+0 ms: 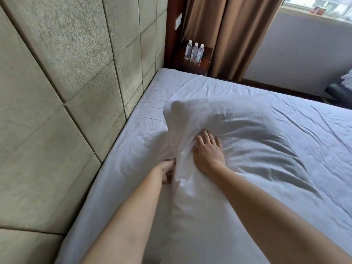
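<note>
A white pillow (pixel 228 126) in a white pillowcase lies on the bed (pixel 304 130), near the padded headboard. My left hand (pixel 167 171) grips the bunched left edge of the pillowcase, fingers curled into the fabric. My right hand (pixel 207 151) lies on top of the pillow with fingers spread and straight, pressing the cloth down. Folds radiate from both hands. The near end of the pillow runs down toward me between my forearms.
A beige padded headboard (pixel 66 92) fills the left. Three water bottles (pixel 194 51) stand on a dark wooden nightstand (pixel 182 60) at the bed's far corner. Brown curtains (pixel 228 31) and a window hang behind. A dark chair (pixel 337 88) sits at the right edge.
</note>
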Demonstrator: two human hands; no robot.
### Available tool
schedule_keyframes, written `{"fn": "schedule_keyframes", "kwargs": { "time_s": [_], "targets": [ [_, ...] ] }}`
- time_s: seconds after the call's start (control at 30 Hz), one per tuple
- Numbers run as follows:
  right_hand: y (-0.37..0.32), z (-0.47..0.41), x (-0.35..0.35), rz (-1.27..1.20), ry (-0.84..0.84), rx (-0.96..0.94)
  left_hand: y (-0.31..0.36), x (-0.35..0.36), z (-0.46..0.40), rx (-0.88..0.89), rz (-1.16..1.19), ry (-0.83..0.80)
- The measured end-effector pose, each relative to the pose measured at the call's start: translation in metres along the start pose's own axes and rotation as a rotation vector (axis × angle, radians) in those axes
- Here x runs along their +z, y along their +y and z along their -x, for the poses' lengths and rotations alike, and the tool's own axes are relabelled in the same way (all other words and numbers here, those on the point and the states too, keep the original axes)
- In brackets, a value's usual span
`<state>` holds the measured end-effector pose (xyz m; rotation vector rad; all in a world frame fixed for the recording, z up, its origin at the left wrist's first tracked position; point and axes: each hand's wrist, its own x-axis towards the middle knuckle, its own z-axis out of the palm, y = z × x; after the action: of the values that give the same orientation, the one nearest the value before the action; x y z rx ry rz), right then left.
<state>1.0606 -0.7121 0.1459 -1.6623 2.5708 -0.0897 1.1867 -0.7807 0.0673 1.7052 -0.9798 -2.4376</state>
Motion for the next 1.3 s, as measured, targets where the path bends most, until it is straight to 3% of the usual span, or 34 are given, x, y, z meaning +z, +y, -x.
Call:
{"fn": "schedule_keyframes", "kwargs": {
  "time_s": [0.07, 0.23, 0.37, 0.47, 0.6, 0.73, 0.87, 0.97, 1.07, 1.13, 1.3],
  "targets": [
    [-0.002, -0.001, 0.0, 0.006, 0.012, -0.007, -0.001, 0.001, 0.0, 0.022, 0.04, -0.045],
    [-0.01, -0.013, -0.011, -0.003, 0.078, -0.034, 0.044, 0.012, 0.006, 0.379, 0.106, 0.274],
    [-0.011, -0.037, -0.033, -0.04, 0.2, -0.067, 0.09, 0.024, 0.024, 0.554, 0.063, 0.322],
    [-0.012, -0.042, -0.038, -0.053, 0.168, -0.066, 0.104, 0.018, 0.02, 0.66, 0.0, 0.38],
    [-0.013, -0.015, -0.016, 0.008, 0.011, -0.117, 0.077, -0.006, 0.002, 0.597, -0.259, 0.407],
    [-0.024, 0.009, 0.01, 0.07, -0.099, -0.12, 0.03, -0.018, 0.008, 0.38, -0.098, 0.251],
    [-0.025, 0.007, 0.01, 0.076, -0.116, -0.123, 0.009, -0.029, 0.021, 0.343, -0.157, 0.228],
    [-0.022, 0.01, 0.009, 0.073, -0.126, -0.145, -0.011, -0.043, 0.031, 0.353, -0.181, 0.393],
    [-0.02, 0.019, 0.005, 0.069, -0.132, -0.184, -0.024, -0.044, 0.042, 0.499, -0.201, 0.651],
    [-0.019, 0.03, 0.003, 0.068, -0.147, -0.215, -0.03, -0.036, 0.05, 0.516, -0.19, 0.714],
    [-0.012, 0.061, 0.001, 0.046, -0.21, -0.334, -0.07, -0.016, 0.088, 0.238, -0.182, 0.387]
  ]
}}
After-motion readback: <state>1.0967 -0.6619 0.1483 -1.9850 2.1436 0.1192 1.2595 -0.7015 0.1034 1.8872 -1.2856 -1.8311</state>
